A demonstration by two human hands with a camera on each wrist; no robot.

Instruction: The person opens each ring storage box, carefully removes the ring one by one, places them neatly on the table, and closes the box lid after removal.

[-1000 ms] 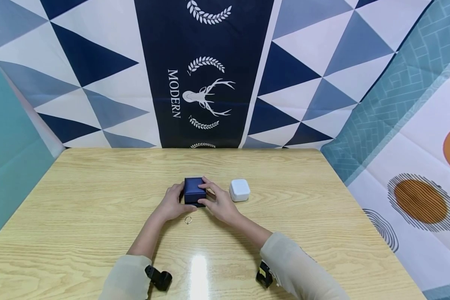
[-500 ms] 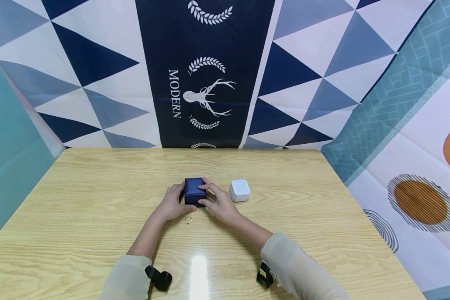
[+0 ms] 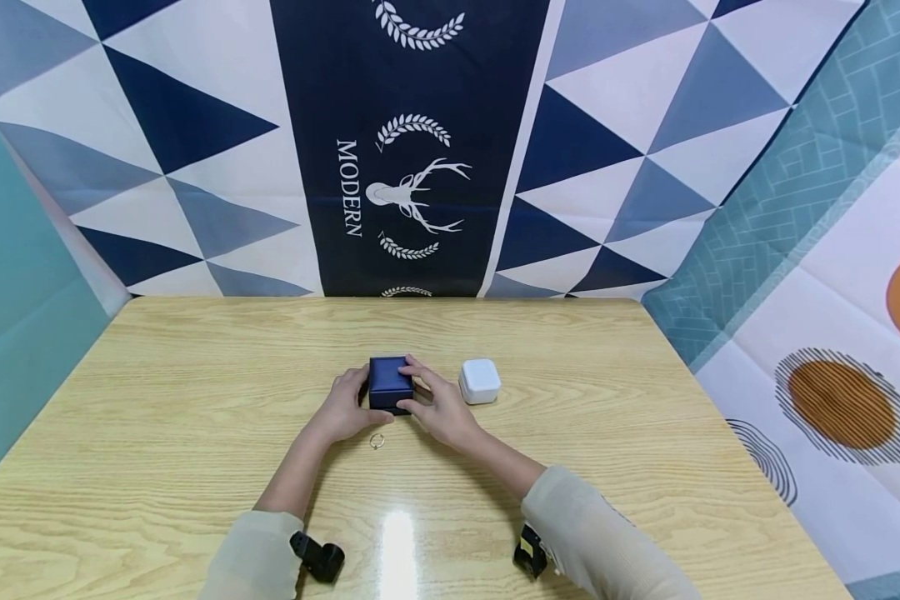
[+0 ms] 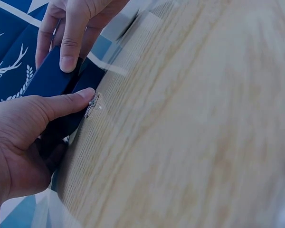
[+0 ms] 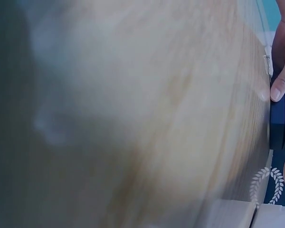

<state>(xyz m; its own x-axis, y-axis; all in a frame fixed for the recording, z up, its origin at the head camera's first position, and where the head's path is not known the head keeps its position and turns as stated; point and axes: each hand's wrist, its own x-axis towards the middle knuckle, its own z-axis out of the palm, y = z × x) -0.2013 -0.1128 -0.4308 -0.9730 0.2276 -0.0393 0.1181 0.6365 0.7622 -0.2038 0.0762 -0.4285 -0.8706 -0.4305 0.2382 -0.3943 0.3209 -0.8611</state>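
A small navy ring box stands on the wooden table between both hands. My left hand holds its lower part, with the thumb along the front and the fingers at the left side. From the right, my right hand grips the lid between thumb and fingers. The left wrist view shows a narrow dark gap between the lid and the base. Just in front of the box lies a thin ring with small sparkling stones, close to the left thumb. The inside of the box is hidden.
A white rounded box stands just right of the right hand. The wooden table reaches back to a patterned cloth. Dark wrist cameras sit at both sleeves, low over the table.
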